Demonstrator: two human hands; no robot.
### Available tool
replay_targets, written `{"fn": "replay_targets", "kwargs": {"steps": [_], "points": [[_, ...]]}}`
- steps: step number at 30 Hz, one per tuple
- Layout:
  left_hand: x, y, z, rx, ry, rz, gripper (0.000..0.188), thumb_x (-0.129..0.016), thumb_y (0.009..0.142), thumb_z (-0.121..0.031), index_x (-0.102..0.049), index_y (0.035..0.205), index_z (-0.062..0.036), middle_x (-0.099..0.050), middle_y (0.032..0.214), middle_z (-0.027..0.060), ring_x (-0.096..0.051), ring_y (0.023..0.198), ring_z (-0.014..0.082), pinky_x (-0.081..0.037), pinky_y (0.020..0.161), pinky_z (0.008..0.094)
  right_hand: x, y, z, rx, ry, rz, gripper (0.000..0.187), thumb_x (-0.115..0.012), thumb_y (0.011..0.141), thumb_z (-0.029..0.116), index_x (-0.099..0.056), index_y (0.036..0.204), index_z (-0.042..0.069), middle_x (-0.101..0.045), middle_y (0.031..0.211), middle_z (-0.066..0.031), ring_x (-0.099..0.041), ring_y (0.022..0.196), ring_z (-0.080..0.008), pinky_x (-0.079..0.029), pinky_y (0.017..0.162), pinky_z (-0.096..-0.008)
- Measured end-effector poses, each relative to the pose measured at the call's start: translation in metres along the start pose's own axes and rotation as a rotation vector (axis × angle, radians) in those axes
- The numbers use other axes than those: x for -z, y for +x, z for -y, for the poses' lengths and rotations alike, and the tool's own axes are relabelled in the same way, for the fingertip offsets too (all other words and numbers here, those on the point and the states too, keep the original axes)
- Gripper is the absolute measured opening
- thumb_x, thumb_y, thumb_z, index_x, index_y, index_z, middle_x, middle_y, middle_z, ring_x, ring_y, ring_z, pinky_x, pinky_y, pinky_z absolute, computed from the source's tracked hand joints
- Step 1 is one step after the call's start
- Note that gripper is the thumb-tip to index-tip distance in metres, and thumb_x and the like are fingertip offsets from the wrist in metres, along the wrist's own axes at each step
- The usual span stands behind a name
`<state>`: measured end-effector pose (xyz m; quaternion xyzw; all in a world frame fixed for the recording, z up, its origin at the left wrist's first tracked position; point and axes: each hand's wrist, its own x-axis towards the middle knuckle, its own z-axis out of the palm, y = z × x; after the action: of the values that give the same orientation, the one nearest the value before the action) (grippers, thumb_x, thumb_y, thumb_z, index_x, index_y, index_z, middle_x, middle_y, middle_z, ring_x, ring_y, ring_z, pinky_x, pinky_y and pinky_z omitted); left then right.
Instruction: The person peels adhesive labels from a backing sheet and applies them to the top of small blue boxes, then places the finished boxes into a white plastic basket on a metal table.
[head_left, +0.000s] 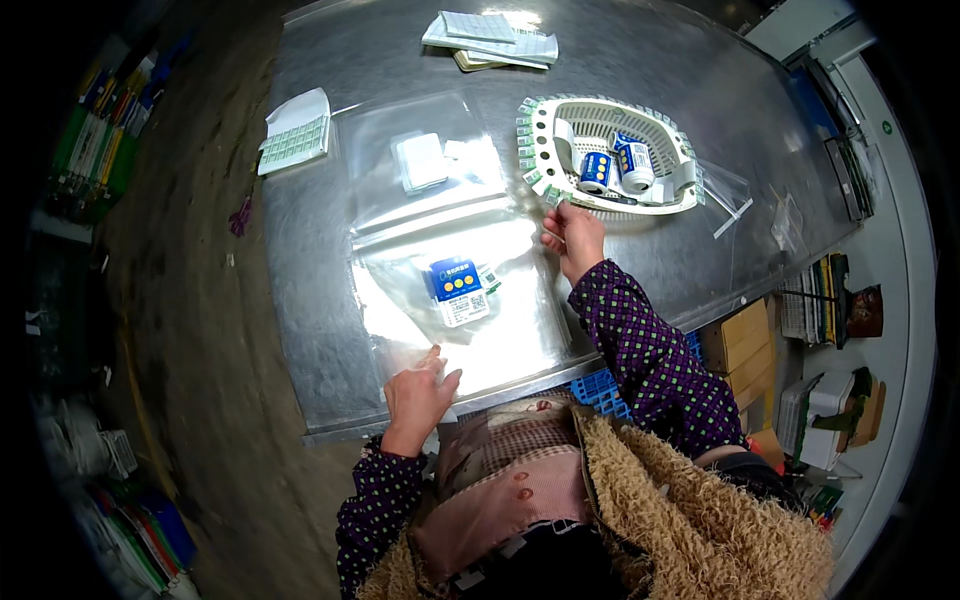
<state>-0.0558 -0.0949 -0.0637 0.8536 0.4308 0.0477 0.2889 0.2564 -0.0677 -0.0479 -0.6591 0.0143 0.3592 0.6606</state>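
- One grey metal table (320,320) stands on a brown floor (200,390).
- Left hand (418,397): fingers loosely spread, index tip touching a clear, glossy plastic bag (527,315).
- Flat blue-and-white packet (460,290), on or in that bag, cannot tell.
- Right hand (578,240): fingertips narrowed at a small green sticker (553,197); grip unclear.
- Beyond, an oval slatted plastic basket (640,209).

I see a cream basket (655,209) edged with green-and-white stickers (526,141); the packets (636,167) inside it are blue and white with yellow dots; the flat pouch (457,288) repeats that blue over white, dotted yellow; the tabletop (318,255) comes through to me as grey; I make out dark purple sleeves (652,352) patterned with green and pale squares, tan fleece (670,510), pink cloth (480,520) with red buttons, and a bright blue crate (600,392).
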Motion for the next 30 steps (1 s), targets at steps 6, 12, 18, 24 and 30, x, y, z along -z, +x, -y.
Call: {"fn": "replay_targets", "kwargs": {"steps": [6, 12, 18, 24, 30], "points": [[-0.001, 0.0, 0.002, -0.021, -0.021, -0.013, 0.03, -0.067, 0.08, -0.032, -0.072, 0.096, -0.0064, -0.066, 0.116, 0.0073, -0.069, 0.081, 0.0262, -0.054, 0.071, 0.0357, 0.019, 0.016, 0.017, -0.122, -0.057, 0.233, 0.013, -0.049, 0.086, 0.01, -0.058, 0.091, 0.001, -0.061, 0.078, -0.0051, -0.06, 0.066, -0.0117, -0.048, 0.051, -0.0244], [-0.001, 0.001, -0.001, -0.01, -0.039, 0.003, 0.029, -0.067, 0.08, -0.032, -0.072, 0.095, -0.0071, -0.066, 0.118, 0.0061, -0.069, 0.083, 0.0247, -0.054, 0.072, 0.0343, 0.0, 0.003, -0.007, 0.17, 0.015, -0.037, 0.014, -0.059, 0.082, 0.003, -0.058, 0.096, 0.004, -0.063, 0.086, -0.0045, -0.06, 0.073, -0.0138, -0.047, 0.058, -0.0259], [-0.003, -0.004, 0.005, -0.019, -0.07, -0.05, 0.028, -0.067, 0.081, -0.032, -0.072, 0.094, -0.0082, -0.066, 0.117, 0.0048, -0.069, 0.082, 0.0247, -0.054, 0.071, 0.0353, 0.003, 0.014, -0.009, 0.13, -0.095, 0.236, 0.019, -0.067, 0.074, 0.0, -0.054, 0.088, -0.001, -0.061, 0.079, -0.0094, -0.057, 0.066, -0.0148, -0.047, 0.061, -0.0262], [-0.004, 0.001, 0.005, 0.002, -0.047, 0.046, 0.03, -0.064, 0.082, -0.034, -0.07, 0.1, -0.0104, -0.064, 0.121, 0.0053, -0.069, 0.08, 0.0269, -0.054, 0.071, 0.0386, -0.03, -0.022, -0.02, 0.341, -0.762, 0.917, 0.026, -0.064, 0.081, 0.005, -0.043, 0.098, 0.003, -0.06, 0.077, -0.0051, -0.058, 0.07, -0.0129, -0.048, 0.065, -0.0286], [-0.003, -0.004, 0.005, 0.056, -0.063, 0.073, 0.029, -0.064, 0.083, -0.034, -0.069, 0.101, -0.0115, -0.062, 0.125, 0.0019, -0.069, 0.081, 0.0257, -0.054, 0.072, 0.0365, -0.085, -0.018, -0.021, 0.632, -1.226, 1.151, 0.029, -0.058, 0.079, 0.004, -0.041, 0.103, 0.003, -0.06, 0.078, -0.0164, -0.061, 0.077, -0.0352, -0.047, 0.069, -0.0415]]}}
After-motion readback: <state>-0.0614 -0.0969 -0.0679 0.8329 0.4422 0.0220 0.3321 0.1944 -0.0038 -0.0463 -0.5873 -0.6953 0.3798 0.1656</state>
